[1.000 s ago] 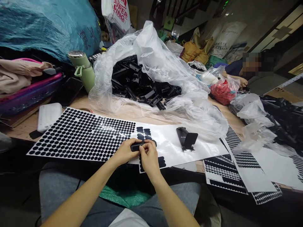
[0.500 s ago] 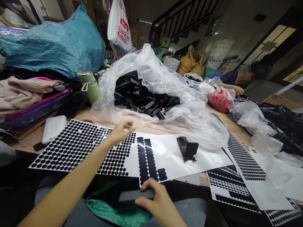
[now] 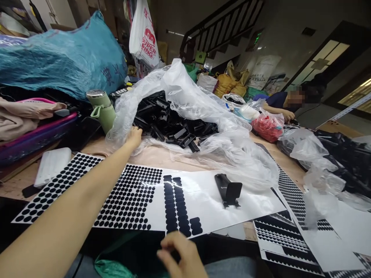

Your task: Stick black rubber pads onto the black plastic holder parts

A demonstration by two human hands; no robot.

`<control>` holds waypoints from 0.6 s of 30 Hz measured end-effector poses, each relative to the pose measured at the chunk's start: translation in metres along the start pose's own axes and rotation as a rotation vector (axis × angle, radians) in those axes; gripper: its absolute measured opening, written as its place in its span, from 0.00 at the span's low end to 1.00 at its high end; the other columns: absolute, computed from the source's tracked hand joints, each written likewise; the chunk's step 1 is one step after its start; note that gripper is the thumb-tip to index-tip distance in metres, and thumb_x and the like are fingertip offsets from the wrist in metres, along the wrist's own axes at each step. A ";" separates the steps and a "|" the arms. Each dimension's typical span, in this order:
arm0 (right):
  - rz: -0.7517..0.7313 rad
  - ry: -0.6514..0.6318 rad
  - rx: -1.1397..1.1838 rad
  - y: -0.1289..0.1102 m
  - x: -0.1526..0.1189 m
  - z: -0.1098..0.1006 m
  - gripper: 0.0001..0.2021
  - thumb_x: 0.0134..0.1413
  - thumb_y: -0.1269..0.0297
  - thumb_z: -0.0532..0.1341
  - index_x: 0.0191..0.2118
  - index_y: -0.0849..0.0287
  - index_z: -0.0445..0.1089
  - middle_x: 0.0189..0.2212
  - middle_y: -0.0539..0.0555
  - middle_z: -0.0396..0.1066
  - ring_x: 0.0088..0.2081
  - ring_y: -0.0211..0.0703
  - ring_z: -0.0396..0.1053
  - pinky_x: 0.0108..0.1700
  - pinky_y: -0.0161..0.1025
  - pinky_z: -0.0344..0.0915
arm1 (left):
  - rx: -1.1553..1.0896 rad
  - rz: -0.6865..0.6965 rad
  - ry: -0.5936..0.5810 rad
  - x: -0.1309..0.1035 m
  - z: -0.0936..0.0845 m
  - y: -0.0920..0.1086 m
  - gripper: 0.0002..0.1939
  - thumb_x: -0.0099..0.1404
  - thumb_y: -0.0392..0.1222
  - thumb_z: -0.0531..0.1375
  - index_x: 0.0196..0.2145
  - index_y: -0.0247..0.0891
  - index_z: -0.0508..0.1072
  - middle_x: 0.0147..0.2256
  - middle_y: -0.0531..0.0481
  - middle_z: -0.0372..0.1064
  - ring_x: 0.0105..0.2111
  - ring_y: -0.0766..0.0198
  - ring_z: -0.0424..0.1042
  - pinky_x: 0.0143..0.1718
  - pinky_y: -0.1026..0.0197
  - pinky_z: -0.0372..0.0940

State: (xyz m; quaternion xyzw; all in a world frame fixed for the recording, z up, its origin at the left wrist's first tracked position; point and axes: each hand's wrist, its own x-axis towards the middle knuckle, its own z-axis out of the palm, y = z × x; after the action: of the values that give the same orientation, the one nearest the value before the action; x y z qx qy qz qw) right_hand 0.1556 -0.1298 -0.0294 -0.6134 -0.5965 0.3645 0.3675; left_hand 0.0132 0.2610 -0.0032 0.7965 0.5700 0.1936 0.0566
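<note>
My left hand (image 3: 135,139) reaches to the near left edge of a clear plastic bag (image 3: 185,83), beside a heap of black plastic parts (image 3: 181,133). Its fingertips face away, so their grip is hidden. Low in front of me, my right hand (image 3: 184,256) has curled fingers with a gap between thumb and forefinger, and nothing shows in it. Just beyond it lies a white sticker sheet (image 3: 199,179) with black round and oblong stickers. A black folding stand (image 3: 228,189) rests on the sheet's right part. Below the table edge is some green plastic (image 3: 113,268).
A green flask (image 3: 101,110), a white box (image 3: 52,166) and a purple basket (image 3: 37,133) stand at left. More sticker sheets (image 3: 290,239) and bagged black parts (image 3: 344,154) lie at right. Another person (image 3: 278,102) sits at the far right.
My left hand has moved forward from above the sticker sheet to the bag's edge. The dark part with a striped, woven-looking face has left my right hand and is out of sight.
</note>
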 end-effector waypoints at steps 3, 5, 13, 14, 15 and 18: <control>-0.043 -0.007 -0.084 -0.012 0.062 -0.016 0.06 0.55 0.65 0.53 0.36 0.56 0.65 0.32 0.52 0.69 0.35 0.39 0.67 0.38 0.35 0.62 | -0.023 0.037 0.107 -0.010 -0.002 0.008 0.11 0.59 0.30 0.48 0.39 0.35 0.66 0.44 0.39 0.63 0.52 0.53 0.56 0.51 0.54 0.52; -0.011 0.011 -0.192 -0.011 0.105 -0.013 0.07 0.54 0.66 0.53 0.37 0.58 0.65 0.34 0.54 0.69 0.36 0.42 0.66 0.38 0.37 0.61 | -0.101 0.111 0.173 -0.026 -0.009 0.018 0.10 0.60 0.34 0.50 0.40 0.35 0.65 0.42 0.41 0.65 0.48 0.54 0.61 0.50 0.54 0.54; 0.170 0.035 -0.461 -0.007 0.171 0.021 0.07 0.51 0.73 0.51 0.31 0.64 0.66 0.34 0.64 0.68 0.38 0.50 0.66 0.37 0.41 0.59 | -1.075 -0.084 0.038 -0.126 -0.038 0.043 0.14 0.57 0.48 0.57 0.36 0.34 0.69 0.29 0.49 0.68 0.31 0.62 0.68 0.34 0.60 0.63; 0.166 0.030 -0.453 -0.007 0.170 0.019 0.07 0.51 0.73 0.51 0.31 0.64 0.66 0.34 0.63 0.68 0.38 0.49 0.66 0.36 0.40 0.58 | -1.198 -0.175 -0.067 -0.136 -0.038 0.042 0.15 0.56 0.48 0.59 0.35 0.33 0.70 0.28 0.50 0.68 0.29 0.63 0.68 0.32 0.61 0.63; 0.165 0.021 -0.449 -0.008 0.167 0.017 0.06 0.51 0.72 0.51 0.31 0.63 0.65 0.33 0.62 0.68 0.37 0.48 0.66 0.36 0.40 0.58 | -1.294 -0.264 -0.160 -0.145 -0.039 0.040 0.15 0.55 0.49 0.59 0.34 0.33 0.70 0.27 0.50 0.68 0.28 0.65 0.67 0.30 0.63 0.63; 0.119 0.045 -0.330 -0.015 0.151 0.000 0.06 0.53 0.67 0.51 0.29 0.59 0.63 0.32 0.56 0.68 0.36 0.43 0.65 0.37 0.38 0.59 | -1.464 -0.455 -0.344 -0.168 -0.041 0.038 0.14 0.56 0.47 0.59 0.35 0.33 0.71 0.30 0.48 0.70 0.28 0.64 0.69 0.30 0.63 0.65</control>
State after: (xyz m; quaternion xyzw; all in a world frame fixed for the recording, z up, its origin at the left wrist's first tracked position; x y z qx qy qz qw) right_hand 0.1520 0.0216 -0.0174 -0.7078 -0.6022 0.2690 0.2529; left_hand -0.0142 0.0860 0.0053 0.4390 0.4296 0.3775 0.6930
